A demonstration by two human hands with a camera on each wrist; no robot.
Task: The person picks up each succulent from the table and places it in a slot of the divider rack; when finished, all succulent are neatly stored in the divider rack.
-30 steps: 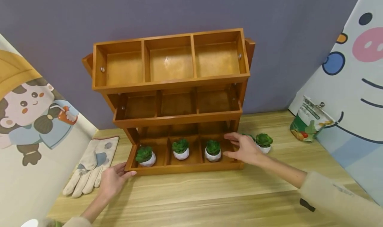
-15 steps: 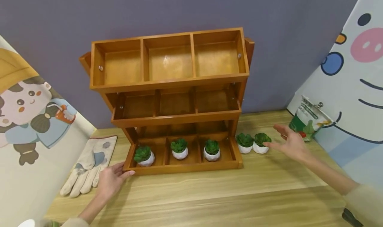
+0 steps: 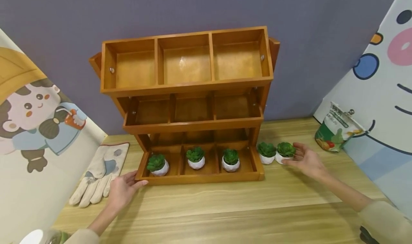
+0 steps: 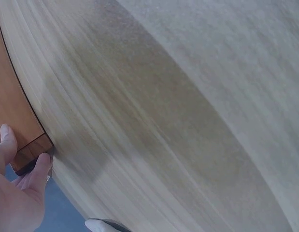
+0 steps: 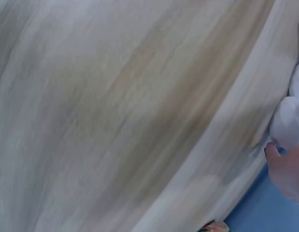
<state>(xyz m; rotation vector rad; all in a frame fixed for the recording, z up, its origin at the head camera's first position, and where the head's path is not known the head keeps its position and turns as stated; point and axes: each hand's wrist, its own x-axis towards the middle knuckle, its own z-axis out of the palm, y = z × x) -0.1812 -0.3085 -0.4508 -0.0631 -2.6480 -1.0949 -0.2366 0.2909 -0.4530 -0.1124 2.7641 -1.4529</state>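
My left hand (image 3: 121, 191) grips the wooden shelf (image 3: 199, 179) at its seven-o'clock corner. The outer potted succulent (image 3: 285, 151) stands upright at ten o'clock from my nearer right hand (image 3: 307, 162), touched or gripped, I can't tell.

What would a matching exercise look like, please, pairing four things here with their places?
1. left hand
2. right hand
3. three potted plants
4. clipped pouch

A. at the rightmost potted plant
B. one per compartment, lowest tier of the wooden shelf
C. on the table near the right-hand wall
D. at the shelf's lower left corner

Pairs: 1-D, 2-A, 3-B, 4-C
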